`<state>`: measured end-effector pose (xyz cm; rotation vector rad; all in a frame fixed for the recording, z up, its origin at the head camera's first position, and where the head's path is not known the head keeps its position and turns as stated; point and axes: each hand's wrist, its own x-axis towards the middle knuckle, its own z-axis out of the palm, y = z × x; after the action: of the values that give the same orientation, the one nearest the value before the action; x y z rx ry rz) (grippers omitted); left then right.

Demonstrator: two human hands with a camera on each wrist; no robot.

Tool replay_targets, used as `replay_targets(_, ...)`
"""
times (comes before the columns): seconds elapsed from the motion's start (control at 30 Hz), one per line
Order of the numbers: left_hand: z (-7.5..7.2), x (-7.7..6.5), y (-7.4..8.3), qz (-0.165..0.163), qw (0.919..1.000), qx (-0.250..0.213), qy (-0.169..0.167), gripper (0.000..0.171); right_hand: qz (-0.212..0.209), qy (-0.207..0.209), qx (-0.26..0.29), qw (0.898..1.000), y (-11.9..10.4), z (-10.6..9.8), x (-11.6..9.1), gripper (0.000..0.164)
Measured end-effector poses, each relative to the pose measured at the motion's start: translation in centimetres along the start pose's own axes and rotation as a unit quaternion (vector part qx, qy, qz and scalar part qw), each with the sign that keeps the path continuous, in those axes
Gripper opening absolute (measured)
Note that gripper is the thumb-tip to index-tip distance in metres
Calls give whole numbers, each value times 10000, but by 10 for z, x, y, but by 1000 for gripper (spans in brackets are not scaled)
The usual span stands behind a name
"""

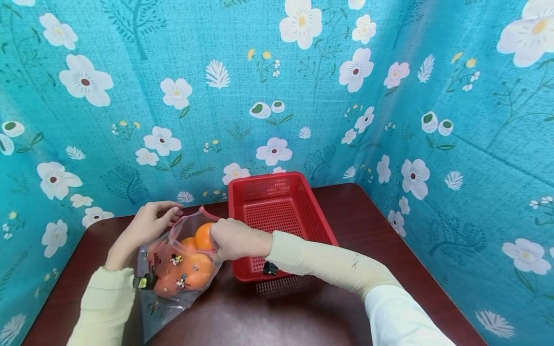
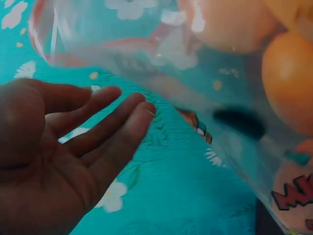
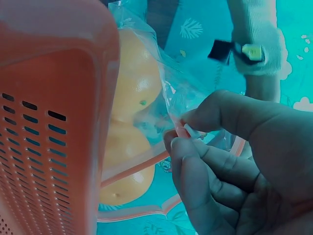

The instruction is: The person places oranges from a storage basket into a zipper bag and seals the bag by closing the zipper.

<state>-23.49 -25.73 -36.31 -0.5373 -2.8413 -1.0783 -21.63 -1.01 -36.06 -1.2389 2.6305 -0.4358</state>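
Note:
A clear zip bag with cartoon prints holds several oranges on the left half of the table. Its pink-edged mouth gapes toward the back. My right hand pinches the bag's rim between thumb and fingers, as the right wrist view shows at the pink zip strip. On the other side, my left hand is beside the bag mouth. In the left wrist view its fingers are loosely extended, apart from the plastic, with nothing in them.
A red plastic basket with perforated sides stands right of the bag, under my right forearm, with nothing seen inside. Both rest on a dark brown table. A blue floral cloth hangs behind and at the sides.

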Motion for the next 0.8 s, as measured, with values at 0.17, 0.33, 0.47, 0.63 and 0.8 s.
replay_targets(0.17, 0, 21, -12, 509, 9923, -239, -1101, 35, 3, -31, -118, 9999, -1, 1, 0, 35)
replay_targets(0.33, 6, 39, -17, 610, 9739, -869, -2008, 37, -94, -8, -246, 9997, 0, 1, 0, 35)
replay_targets(0.47, 10, 46, -17, 487, 9667, -1179, -2217, 37, -174, 38, -295, 9994, 1, -2, 0, 35)
replay_targets(0.63, 12, 46, -19, 319, 9720, -1092, -2056, 31, -134, 41, -329, 9994, 1, -6, -1, 33)
replay_targets(0.8, 10, 41, -26, 241, 9833, -857, -1584, 21, -106, 26, -173, 9998, 1, -8, 0, 35)
